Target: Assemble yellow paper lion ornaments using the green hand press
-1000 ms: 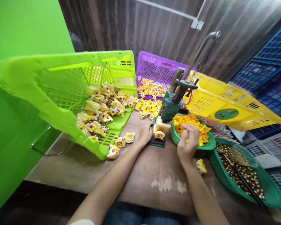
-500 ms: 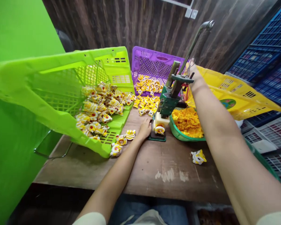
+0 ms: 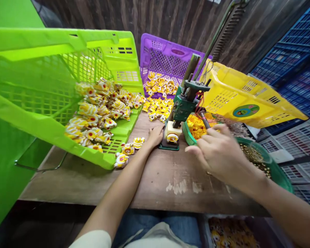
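Note:
A green hand press (image 3: 183,106) stands on the table, with a cream block (image 3: 173,127) at the lower end of its ram. A small yellow-and-white figure piece (image 3: 172,138) shows at the front of that block. My left hand (image 3: 155,135) lies flat against the left side of the press base, its fingers stretched out. To the right of the press, my right hand (image 3: 218,151) is closed round the end of the dark press lever (image 3: 204,119), thumb sticking out to the left. Three figure pieces (image 3: 128,148) lie beside my left forearm.
A tipped green crate (image 3: 93,158) spills finished-looking figure pieces at left. More pieces lie before a purple crate (image 3: 170,44). At right are a yellow crate (image 3: 248,100), a green basket (image 3: 188,135) of orange-yellow pieces and a green tray (image 3: 281,172) with small gold parts.
My right hand has come down and nearer, bringing the press lever down. My left hand stays by the base. The loose piece at right is now out of sight. The view has shifted slightly.

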Demonstrator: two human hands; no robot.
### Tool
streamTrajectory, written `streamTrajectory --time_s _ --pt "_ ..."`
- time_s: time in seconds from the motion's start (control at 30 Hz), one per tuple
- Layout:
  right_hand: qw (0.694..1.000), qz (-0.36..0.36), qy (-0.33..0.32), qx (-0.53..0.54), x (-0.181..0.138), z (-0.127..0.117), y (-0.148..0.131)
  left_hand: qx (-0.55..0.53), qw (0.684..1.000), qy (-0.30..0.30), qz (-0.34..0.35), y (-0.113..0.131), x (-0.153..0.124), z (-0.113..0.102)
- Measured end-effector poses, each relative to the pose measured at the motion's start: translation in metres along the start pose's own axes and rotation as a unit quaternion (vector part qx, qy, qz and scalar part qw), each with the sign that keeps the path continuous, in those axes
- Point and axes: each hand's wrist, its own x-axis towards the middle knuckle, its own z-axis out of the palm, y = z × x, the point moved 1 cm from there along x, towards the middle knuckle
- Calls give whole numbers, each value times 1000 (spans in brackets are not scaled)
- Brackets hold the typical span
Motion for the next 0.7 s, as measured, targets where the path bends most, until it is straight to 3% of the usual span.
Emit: streamTrajectory --time_s 0.07,0.13,0.33,0.57,0.63,0.7 --pt "987 -103 -88 -87 -7 32 6 4 1000 -1 5 -1 0 1" --pt "971 -154 -123 -138 -16 56 15 4 1000 -2 5 -2 1 3" --pt "970 -140 -123 -155 -29 90 26 26 1000 -2 -1 4 -3 6" --pt "980 -107 -86 -147 -28 98 25 19 1000 5 -13 7 -4 1" --pt "987 -75 -70 -121 -35 83 27 10 1000 7 -4 5 -1 2" --pt "994 -35 -46 -94 -37 50 37 8 1000 14 3 3 1 4"
